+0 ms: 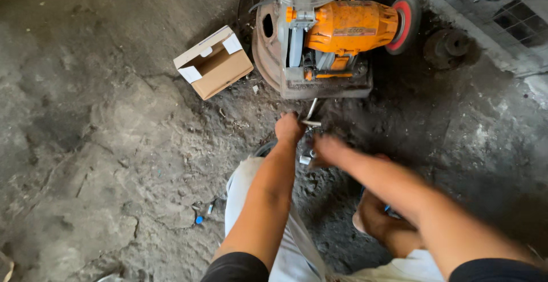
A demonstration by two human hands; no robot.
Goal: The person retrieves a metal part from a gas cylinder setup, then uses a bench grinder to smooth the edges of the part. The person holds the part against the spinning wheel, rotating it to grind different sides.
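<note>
Item: person's left hand [289, 128], at centre frame. Fingers curled together around one end of a thin metal rod [311, 111]; grip appears closed, though the fingertips are hidden from above.

Item: thin metal rod. Runs from the left hand toward 12 o'clock, its far end touching or just short of the grinder's base; contact cannot be told.

Item: person's right hand [326, 149], just beside the left at 4 o'clock of it. Motion-blurred; whether its fingers are apart or together cannot be told. A small pale metal piece [305, 159] shows at its 9 o'clock edge, held or merely touched, unclear.

Item: orange bench grinder [342, 28], at 12 o'clock of the hands, on a dirty metal base [325, 88]. Red-faced wheel [402, 22] on its 3 o'clock end; grey guard over the 9 o'clock end.

Item: open cardboard box [213, 62], at 10 o'clock of the hands, well apart, flaps up.

Item: earthen floor [103, 145], cracked and uneven, with small blue litter [199, 219] at 7 o'clock.

Item: person's knee and foot [374, 219], at 5 o'clock, bare.

Risk notes, as judgement: both hands work close to the grinder; should a wheel be spinning, a slip of the rod could draw fingers in. The thin rod may bend or spring out of a one-handed grip. Loose grit underfoot and bare skin nearby would worsen any sparks or dropped metal.
</note>
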